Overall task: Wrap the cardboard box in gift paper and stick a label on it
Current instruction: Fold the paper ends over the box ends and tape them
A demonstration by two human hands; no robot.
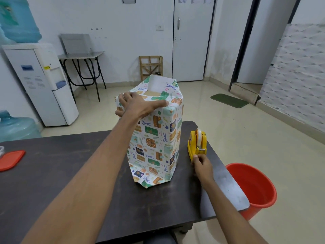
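Note:
The cardboard box [151, 93] stands upright on the dark table [70, 173], covered in patterned gift paper [154, 138]; only a brown strip shows through the unfolded top flaps. My left hand [139, 105] presses flat on the folded paper at the box's top, thumb stretched right, fingers over the left edge. To the right of the box sits a yellow tape dispenser [197, 143]. My right hand [202, 164] pinches at the dispenser's cutter end, where the tape comes out. The tape end itself is too small to make out. No label is visible.
A red lid [11, 160] lies at the table's left edge. A red bucket [253, 189] stands on the floor beside the table's right side. A water cooler [40, 81], a folding table and a wooden rack stand by the far wall.

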